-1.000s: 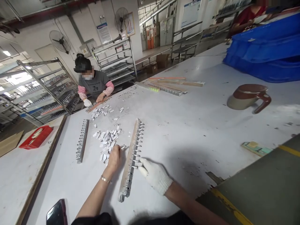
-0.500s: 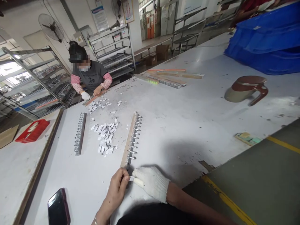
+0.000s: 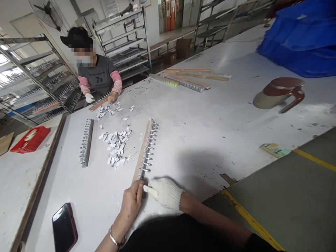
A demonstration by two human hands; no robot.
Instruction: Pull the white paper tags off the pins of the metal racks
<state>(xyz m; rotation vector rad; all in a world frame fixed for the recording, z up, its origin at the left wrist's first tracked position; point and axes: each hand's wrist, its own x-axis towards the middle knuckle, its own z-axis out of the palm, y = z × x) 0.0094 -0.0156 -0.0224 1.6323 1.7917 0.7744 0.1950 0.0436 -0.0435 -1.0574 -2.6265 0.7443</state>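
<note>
A long wooden strip (image 3: 139, 161) lies on the table in front of me, with a row of small shiny metal pieces (image 3: 150, 148) sticking out along its right side. My bare left hand (image 3: 132, 200) is closed around the strip's near end. In a white knitted glove, my right hand (image 3: 166, 193) pinches a small white piece (image 3: 146, 188) just right of that end. Beyond the strip to the left is a pile of similar white and grey pieces (image 3: 117, 143). Whether the pinched piece touches the metal is too small to tell.
A second strip with metal pieces (image 3: 86, 143) lies left of the pile. Nearer me is a phone (image 3: 63, 225). Across the table a co-worker (image 3: 98, 75) handles another strip. A brown lidded mug (image 3: 275, 93), blue crates (image 3: 296, 42) and stacked strips (image 3: 194, 78) occupy the far right.
My view has tilted slightly, and both hands appear a little higher, still at the strip's near end. The white piece shows more clearly. The co-worker's gloved hand has moved off their strip.
</note>
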